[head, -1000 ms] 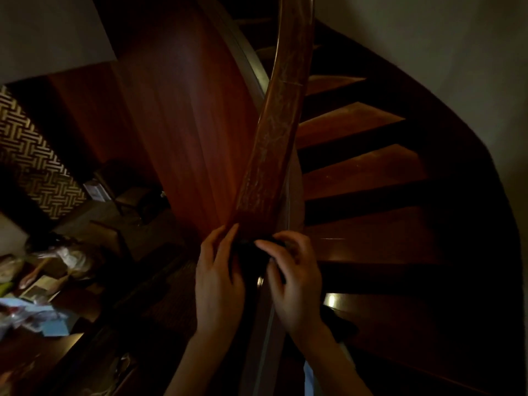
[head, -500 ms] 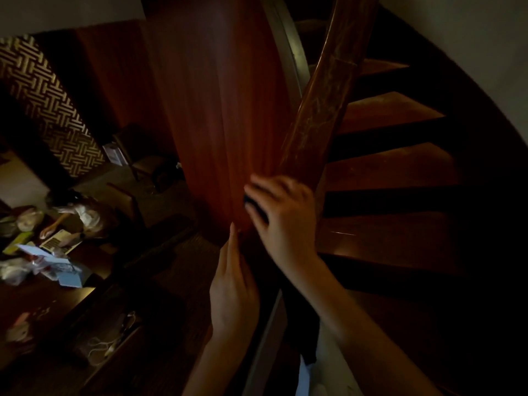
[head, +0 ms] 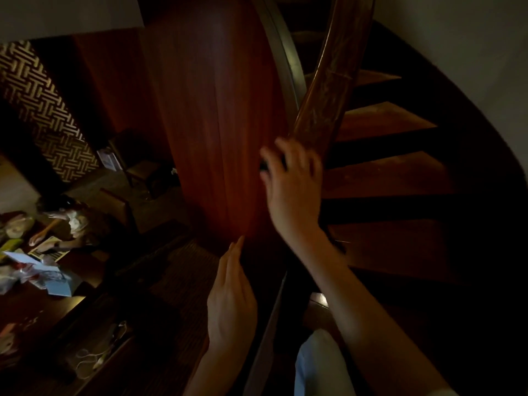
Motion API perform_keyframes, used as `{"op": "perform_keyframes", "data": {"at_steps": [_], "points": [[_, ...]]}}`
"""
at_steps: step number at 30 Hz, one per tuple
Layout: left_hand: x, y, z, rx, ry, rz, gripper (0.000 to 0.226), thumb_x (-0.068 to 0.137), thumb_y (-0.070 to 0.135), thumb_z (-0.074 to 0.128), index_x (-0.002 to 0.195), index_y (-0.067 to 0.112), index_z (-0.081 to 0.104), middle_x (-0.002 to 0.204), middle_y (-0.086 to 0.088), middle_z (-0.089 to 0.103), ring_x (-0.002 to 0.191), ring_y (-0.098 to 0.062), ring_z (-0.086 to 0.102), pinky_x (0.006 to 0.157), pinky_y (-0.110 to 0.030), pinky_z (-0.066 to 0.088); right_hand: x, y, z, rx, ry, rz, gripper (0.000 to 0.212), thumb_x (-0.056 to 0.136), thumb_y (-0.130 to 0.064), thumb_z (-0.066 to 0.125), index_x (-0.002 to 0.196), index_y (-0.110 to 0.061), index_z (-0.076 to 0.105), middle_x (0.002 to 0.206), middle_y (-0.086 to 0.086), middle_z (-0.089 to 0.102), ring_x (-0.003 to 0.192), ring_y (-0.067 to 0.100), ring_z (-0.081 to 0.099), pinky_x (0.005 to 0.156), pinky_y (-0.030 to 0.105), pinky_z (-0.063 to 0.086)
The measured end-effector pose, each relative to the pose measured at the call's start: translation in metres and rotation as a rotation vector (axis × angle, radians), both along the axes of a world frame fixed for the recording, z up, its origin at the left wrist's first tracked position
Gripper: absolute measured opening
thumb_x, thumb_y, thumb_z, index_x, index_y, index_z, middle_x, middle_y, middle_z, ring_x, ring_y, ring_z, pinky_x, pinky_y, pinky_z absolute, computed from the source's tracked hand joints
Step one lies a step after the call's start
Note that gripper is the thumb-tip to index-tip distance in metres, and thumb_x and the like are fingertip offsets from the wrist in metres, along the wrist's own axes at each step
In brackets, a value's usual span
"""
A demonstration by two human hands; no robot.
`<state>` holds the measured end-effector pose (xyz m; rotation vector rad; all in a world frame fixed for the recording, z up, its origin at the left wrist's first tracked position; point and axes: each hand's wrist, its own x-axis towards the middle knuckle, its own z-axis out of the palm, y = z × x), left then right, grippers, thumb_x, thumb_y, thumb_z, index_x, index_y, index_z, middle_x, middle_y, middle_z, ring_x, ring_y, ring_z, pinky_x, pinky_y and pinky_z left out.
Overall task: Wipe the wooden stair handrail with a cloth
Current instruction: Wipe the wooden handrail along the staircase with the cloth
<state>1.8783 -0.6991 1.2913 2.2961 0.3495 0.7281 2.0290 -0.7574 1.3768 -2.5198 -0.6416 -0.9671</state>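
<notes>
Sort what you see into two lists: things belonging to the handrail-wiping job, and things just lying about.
Job: scratched brown wooden handrail; dark cloth under the right hand; left hand, fingers straight.
Lying about: light blue papers on the dark table; thin white cable; dark wooden chair.

**Low light, motion blur**

Scene dim overall. Warm sheen on the curved wood panel (head: 217, 110) and along the handrail (head: 325, 104). The stair treads (head: 383, 121) fade to black lower right. Motion blur smears the right hand (head: 294, 184); dark cloth (head: 264, 166) beneath it barely separable from shadow. The left hand (head: 231, 304) reads sharper. Wide-angle bowing at edges.
</notes>
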Motion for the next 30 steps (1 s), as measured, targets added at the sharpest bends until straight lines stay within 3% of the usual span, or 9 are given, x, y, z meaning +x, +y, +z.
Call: {"op": "perform_keyframes", "data": {"at_steps": [2, 5, 8, 12, 17, 20, 24, 27, 30], "points": [[0.001, -0.001, 0.000, -0.009, 0.005, -0.008, 0.053, 0.097, -0.001, 0.044, 0.147, 0.016, 0.036, 0.144, -0.013, 0.049, 0.113, -0.025, 0.064, 0.081, -0.015, 0.048, 0.016, -0.014, 0.006, 0.204, 0.089, -0.087, 0.045, 0.103, -0.024, 0.045, 0.148, -0.015, 0.041, 0.157, 0.005, 0.033, 0.149, 0.023, 0.021, 0.123, 0.046, 0.011], [0.002, -0.002, 0.000, -0.009, 0.027, -0.013, 0.053, 0.099, 0.004, 0.039, 0.148, 0.021, 0.031, 0.148, -0.012, 0.044, 0.111, -0.027, 0.064, 0.081, -0.024, 0.053, -0.022, -0.018, -0.028, 0.533, 0.132, 0.052, 0.048, 0.103, -0.014, 0.044, 0.149, -0.005, 0.034, 0.159, 0.008, 0.025, 0.150, 0.026, 0.013, 0.120, 0.047, 0.022], [0.003, 0.000, 0.001, -0.005, 0.062, -0.030, 0.050, 0.100, 0.021, 0.033, 0.149, 0.015, 0.030, 0.152, -0.011, 0.039, 0.130, -0.023, 0.051, 0.096, -0.018, 0.036, -0.072, -0.004, -0.065, 0.345, 0.057, 0.158, 0.043, 0.101, -0.017, 0.044, 0.143, -0.006, 0.046, 0.154, 0.007, 0.037, 0.148, 0.024, 0.024, 0.121, 0.046, 0.021], [0.002, 0.000, 0.000, 0.041, 0.070, -0.036, 0.055, 0.100, 0.008, 0.038, 0.151, 0.018, 0.022, 0.156, -0.007, 0.032, 0.139, -0.018, 0.038, 0.101, -0.018, 0.031, -0.034, -0.005, -0.030, 0.230, 0.007, 0.160, 0.042, 0.102, -0.019, 0.046, 0.143, -0.007, 0.047, 0.154, 0.006, 0.037, 0.147, 0.023, 0.025, 0.121, 0.048, 0.018], [0.020, 0.003, 0.014, 0.189, -0.015, -0.206, 0.078, 0.090, -0.015, 0.037, 0.149, 0.027, 0.008, 0.160, 0.009, 0.007, 0.148, -0.015, 0.017, 0.108, -0.031, 0.040, -0.021, -0.017, -0.033, 1.194, 0.268, -0.041, 0.042, 0.102, -0.016, 0.047, 0.144, -0.016, 0.042, 0.133, 0.005, 0.036, 0.128, 0.024, 0.042, 0.107, 0.022, 0.039], [0.053, 0.006, 0.031, 0.335, -0.033, -0.311, 0.074, 0.092, -0.015, 0.039, 0.151, 0.018, 0.011, 0.161, 0.002, 0.006, 0.150, -0.018, 0.008, 0.120, -0.043, 0.016, -0.057, -0.011, -0.072, 1.486, 0.484, -0.018, 0.040, 0.102, -0.021, 0.046, 0.141, -0.024, 0.046, 0.118, -0.009, 0.041, 0.118, 0.016, 0.052, 0.097, 0.025, 0.049], [0.090, 0.003, 0.045, 0.355, -0.036, -0.342, 0.057, 0.102, 0.007, 0.038, 0.151, 0.018, 0.011, 0.161, 0.004, 0.006, 0.150, -0.010, -0.001, 0.122, -0.044, 0.014, -0.096, -0.001, -0.099, 1.279, 0.266, 0.001, 0.022, 0.097, -0.043, 0.052, 0.118, -0.049, 0.049, 0.119, -0.019, 0.055, 0.113, 0.003, 0.057, 0.091, 0.027, 0.049], [0.094, 0.003, 0.041, 0.365, -0.050, -0.333, 0.054, 0.102, 0.019, 0.032, 0.152, 0.019, 0.014, 0.162, 0.005, 0.008, 0.150, -0.009, 0.001, 0.123, -0.041, 0.013, -0.058, -0.009, -0.070, 1.156, 0.092, 0.081, 0.014, 0.096, -0.036, 0.051, 0.109, -0.038, 0.047, 0.111, -0.003, 0.055, 0.103, 0.013, 0.057, 0.089, 0.030, 0.047], [0.092, 0.003, 0.036, 0.365, -0.062, -0.324, 0.058, 0.100, 0.010, 0.034, 0.154, 0.021, 0.015, 0.163, 0.008, 0.007, 0.150, -0.010, 0.002, 0.123, -0.034, 0.007, 0.002, -0.020, -0.047, 1.233, 0.199, 0.102, 0.010, 0.102, -0.022, 0.048, 0.105, -0.030, 0.044, 0.118, 0.015, 0.052, 0.107, 0.028, 0.056, 0.092, 0.041, 0.050]]}}
